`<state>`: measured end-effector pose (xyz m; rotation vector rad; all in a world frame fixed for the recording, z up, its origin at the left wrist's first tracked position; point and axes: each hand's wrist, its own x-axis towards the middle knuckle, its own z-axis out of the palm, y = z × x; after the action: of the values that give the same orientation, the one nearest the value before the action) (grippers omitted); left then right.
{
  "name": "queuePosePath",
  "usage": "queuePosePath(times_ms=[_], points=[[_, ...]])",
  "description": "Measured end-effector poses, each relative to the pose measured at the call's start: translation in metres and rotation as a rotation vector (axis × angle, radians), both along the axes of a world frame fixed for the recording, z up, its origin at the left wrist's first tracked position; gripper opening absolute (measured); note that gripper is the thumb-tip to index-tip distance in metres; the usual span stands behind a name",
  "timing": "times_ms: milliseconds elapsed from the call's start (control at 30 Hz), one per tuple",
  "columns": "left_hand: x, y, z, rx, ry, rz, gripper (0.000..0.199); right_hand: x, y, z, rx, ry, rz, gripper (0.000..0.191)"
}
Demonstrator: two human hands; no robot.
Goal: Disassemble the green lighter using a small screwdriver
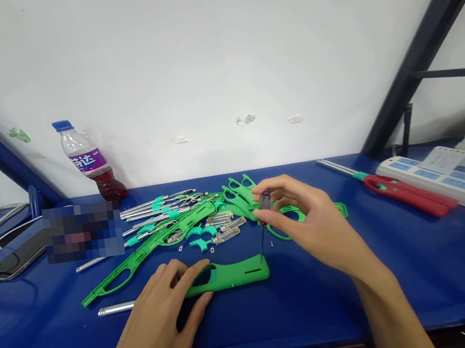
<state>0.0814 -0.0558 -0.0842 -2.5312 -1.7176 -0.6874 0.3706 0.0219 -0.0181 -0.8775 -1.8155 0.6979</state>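
Observation:
A green lighter body (232, 274) with a silver metal tube (116, 308) lies flat on the blue table. My left hand (168, 308) grips its middle, fingers along the far edge and thumb on the near edge. Between the thumb and fingers of my right hand (302, 216) is a small screwdriver (265, 201), held nearly upright. Its thin shaft slants down to a hole near the right end of the green body. A tiny screw (272, 244) stands on the table just right of the shaft.
Behind my hands are green shell halves (140, 255), metal tubes (139, 213), clear tanks (227, 234) and teal triggers (201, 245). A bottle (87, 159) leans at the back left, near a phone (16, 256). A red lighter (410, 194) and power strip (451, 176) lie right.

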Motion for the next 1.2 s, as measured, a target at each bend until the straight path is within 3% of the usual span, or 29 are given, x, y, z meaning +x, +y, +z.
queuePosePath(times_ms=[100,333,633,767,1000,1200], points=[[0.000,0.000,0.000,-0.008,0.001,0.000,0.038,-0.001,-0.001,0.001,-0.021,-0.024,0.034,0.028],[0.000,0.000,0.001,-0.024,0.004,0.003,0.039,-0.001,-0.002,0.000,-0.071,-0.044,0.066,0.020],[-0.001,0.000,0.000,-0.011,0.010,-0.001,0.040,0.003,-0.002,-0.001,-0.093,-0.046,0.087,0.032],[-0.001,0.000,0.000,0.005,0.015,-0.001,0.040,0.001,-0.003,-0.002,-0.125,-0.185,0.019,0.033],[-0.002,-0.001,-0.001,0.018,0.014,-0.006,0.042,0.002,-0.009,-0.008,-0.255,-0.541,0.073,0.003],[-0.003,-0.001,-0.002,0.000,0.016,0.003,0.040,0.005,-0.008,-0.011,-0.298,-0.631,0.053,0.005]])
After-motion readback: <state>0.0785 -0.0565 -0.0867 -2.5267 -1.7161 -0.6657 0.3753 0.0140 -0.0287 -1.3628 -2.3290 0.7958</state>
